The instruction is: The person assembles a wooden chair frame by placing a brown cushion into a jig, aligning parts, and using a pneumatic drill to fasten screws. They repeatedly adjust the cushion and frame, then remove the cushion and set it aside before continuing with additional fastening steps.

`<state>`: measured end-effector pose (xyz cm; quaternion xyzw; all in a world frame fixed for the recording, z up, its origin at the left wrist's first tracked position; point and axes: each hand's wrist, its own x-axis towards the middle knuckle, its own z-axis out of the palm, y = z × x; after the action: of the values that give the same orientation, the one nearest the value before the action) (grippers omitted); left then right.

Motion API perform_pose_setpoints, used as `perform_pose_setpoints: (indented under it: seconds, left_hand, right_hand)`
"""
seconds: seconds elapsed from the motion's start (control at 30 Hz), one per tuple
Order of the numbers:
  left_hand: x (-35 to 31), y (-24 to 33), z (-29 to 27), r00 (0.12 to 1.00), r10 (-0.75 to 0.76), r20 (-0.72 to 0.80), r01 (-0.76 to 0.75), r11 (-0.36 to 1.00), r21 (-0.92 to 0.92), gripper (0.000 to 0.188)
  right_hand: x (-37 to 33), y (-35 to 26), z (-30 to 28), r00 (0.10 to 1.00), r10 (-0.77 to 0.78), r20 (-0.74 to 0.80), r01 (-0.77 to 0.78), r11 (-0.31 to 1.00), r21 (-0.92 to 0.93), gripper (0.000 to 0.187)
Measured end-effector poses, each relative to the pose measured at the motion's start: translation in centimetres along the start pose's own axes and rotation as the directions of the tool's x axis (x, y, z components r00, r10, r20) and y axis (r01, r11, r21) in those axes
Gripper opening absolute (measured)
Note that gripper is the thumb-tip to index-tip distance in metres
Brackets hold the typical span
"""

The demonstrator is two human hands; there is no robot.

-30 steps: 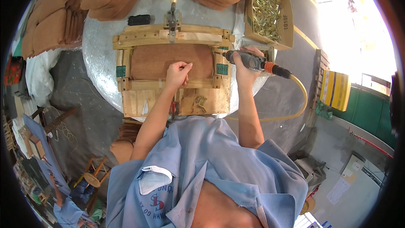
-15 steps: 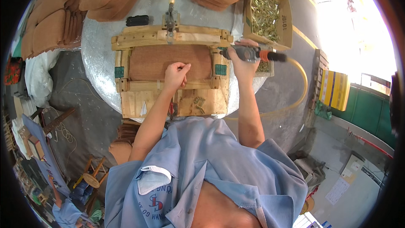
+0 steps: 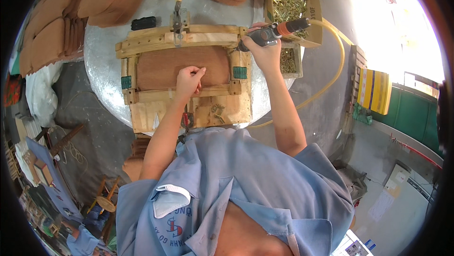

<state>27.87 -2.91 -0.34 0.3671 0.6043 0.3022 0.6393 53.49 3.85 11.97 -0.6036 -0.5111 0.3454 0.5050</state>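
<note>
My right hand (image 3: 265, 50) grips a black and orange power screwdriver (image 3: 272, 34) with a yellow hose at its rear. Its tip points at the upper right corner of a wooden jig (image 3: 203, 39). In the jig lies a reddish-brown wooden panel (image 3: 158, 68). Over this panel is my left hand (image 3: 190, 81), its fingers pinched together; whatever they may hold is too small to make out. A toggle clamp (image 3: 178, 24) with a yellowish handle is mounted on the jig's far side.
An open cardboard box of metal hardware (image 3: 289, 3) stands at the far right, with a smaller box of small metal parts (image 3: 289, 62) nearer. Stacked brown panels (image 3: 49, 29) fill the far left. A black object (image 3: 143, 23) lies behind the jig. The yellow hose (image 3: 338, 76) loops on the right.
The screwdriver has turned from nearly level to slanting, its rear end now toward the far right. My left hand stays pinched over the panel. The whole view has shifted slightly.
</note>
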Motion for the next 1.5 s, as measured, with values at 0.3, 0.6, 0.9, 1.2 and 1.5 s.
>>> perform_pose_setpoints:
  seconds: [0.3,0.6,0.9,1.2,1.5]
  left_hand:
    - [-0.1,0.5,0.1,1.000,0.007,-0.001,-0.007,1.000,0.004,0.033]
    - [-0.7,0.6,0.1,1.000,-0.013,-0.013,0.014,0.999,0.051,0.032]
    - [-0.4,-0.1,-0.2,0.997,0.027,0.065,-0.024,0.998,-0.054,0.033]
    - [-5.5,-4.4,-4.8,0.971,0.025,0.237,0.190,0.521,-0.832,0.088]
    - [-12.5,-2.6,-4.8,0.953,0.143,0.268,0.160,0.515,-0.842,0.095]
  right_hand:
    - [-0.3,0.0,0.1,1.000,0.019,-0.020,-0.020,0.998,-0.057,0.037]
    - [-0.2,0.0,0.2,0.995,0.052,0.082,-0.034,0.977,-0.211,0.035]
    - [-0.5,0.4,-0.2,0.999,-0.020,0.031,0.024,0.991,-0.135,0.045]
    - [-10.5,-3.7,-4.2,0.989,-0.048,-0.139,0.085,0.959,0.269,0.049]
    - [-19.4,-7.0,-0.5,0.994,0.094,0.046,-0.102,0.776,0.623,0.054]
